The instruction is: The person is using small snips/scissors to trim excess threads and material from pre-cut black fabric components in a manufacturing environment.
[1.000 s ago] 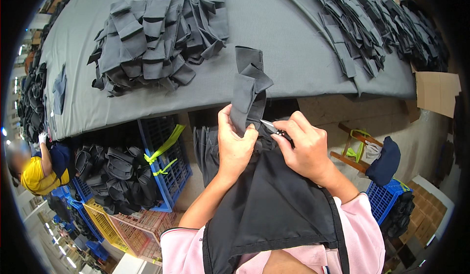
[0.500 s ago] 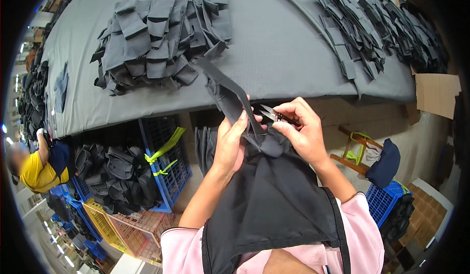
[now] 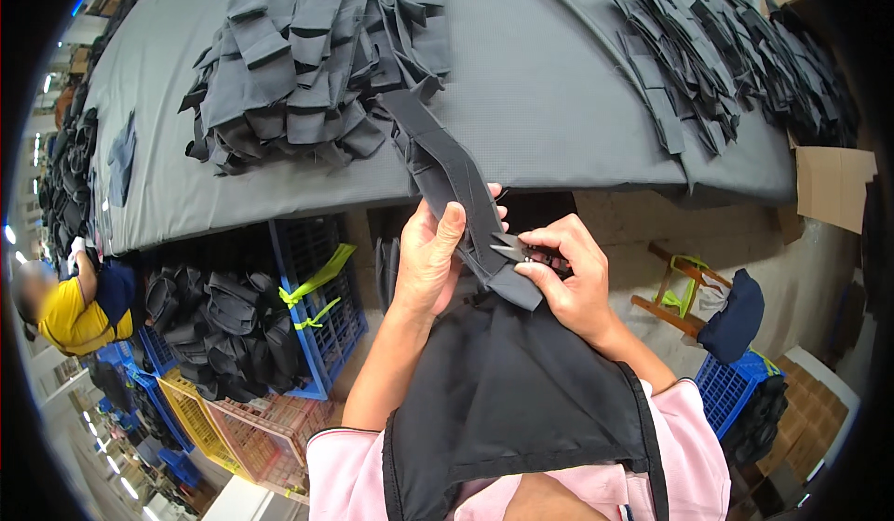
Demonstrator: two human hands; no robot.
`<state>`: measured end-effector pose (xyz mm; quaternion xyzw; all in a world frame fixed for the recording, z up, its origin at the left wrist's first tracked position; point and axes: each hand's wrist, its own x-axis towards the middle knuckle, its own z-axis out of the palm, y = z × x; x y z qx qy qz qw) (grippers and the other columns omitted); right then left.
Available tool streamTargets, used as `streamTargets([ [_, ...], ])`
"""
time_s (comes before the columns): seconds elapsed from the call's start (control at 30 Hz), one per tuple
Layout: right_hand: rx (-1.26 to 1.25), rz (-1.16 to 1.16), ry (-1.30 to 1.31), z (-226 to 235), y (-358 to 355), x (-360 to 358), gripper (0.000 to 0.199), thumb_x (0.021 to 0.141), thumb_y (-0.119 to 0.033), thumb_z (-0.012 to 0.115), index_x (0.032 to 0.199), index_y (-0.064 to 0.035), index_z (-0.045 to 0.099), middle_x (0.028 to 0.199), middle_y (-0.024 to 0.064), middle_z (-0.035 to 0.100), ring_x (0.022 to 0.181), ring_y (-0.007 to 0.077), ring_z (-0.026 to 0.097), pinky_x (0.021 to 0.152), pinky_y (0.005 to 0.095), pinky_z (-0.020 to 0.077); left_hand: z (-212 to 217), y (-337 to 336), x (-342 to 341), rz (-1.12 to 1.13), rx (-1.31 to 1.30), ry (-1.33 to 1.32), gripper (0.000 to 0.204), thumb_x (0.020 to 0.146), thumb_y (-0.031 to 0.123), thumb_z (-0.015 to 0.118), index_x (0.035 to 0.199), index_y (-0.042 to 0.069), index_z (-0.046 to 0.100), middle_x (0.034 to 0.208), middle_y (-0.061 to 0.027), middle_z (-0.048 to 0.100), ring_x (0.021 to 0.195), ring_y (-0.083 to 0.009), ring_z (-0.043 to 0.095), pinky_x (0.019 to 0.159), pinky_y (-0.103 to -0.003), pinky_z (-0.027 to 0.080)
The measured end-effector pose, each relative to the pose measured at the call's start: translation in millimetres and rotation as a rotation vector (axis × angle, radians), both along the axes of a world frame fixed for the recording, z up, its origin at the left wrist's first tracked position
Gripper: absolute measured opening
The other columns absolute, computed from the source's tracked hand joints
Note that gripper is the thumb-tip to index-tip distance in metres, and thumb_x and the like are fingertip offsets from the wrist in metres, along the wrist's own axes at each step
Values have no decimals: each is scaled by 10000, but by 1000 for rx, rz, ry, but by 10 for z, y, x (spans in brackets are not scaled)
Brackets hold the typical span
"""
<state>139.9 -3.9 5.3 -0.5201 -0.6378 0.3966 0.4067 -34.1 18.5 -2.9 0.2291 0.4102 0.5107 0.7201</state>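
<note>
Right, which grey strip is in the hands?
The strip the left hand grips, with the snips in the right hand near its lower end; those in the left pile and right pile lie on the table.

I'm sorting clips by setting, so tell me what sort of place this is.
Likely a sewing workshop: dark fabric pieces heaped on a covered table, blue plastic crates nearby, and small snips in the right hand.

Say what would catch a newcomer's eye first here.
Probably the grey fabric strip in the left hand, centre, with snips in the right hand at its edge. Next, the heap of grey pieces on the table, upper left, then yellow-green ties on the blue crate.
</note>
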Motion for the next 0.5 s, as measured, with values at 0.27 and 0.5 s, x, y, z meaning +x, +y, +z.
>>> streamTargets([
  [0.27,176,53,-78,29,-48,40,297,644,-38,766,914,-47,641,748,67,580,642,205,573,569,306,443,-14,28,-17,-35,18,-123,420,969,300,474,1233,-26,488,1251,-220,541,1070,-297,600,882,-409,527],
  [0.5,222,161,-213,109,-16,57,312,627,-51,761,913,-65,635,741,47,568,610,211,550,551,313,423,-24,12,-49,-13,-13,-140,414,966,286,483,1231,-32,489,1256,-225,537,1072,-305,600,888,-408,522],
])
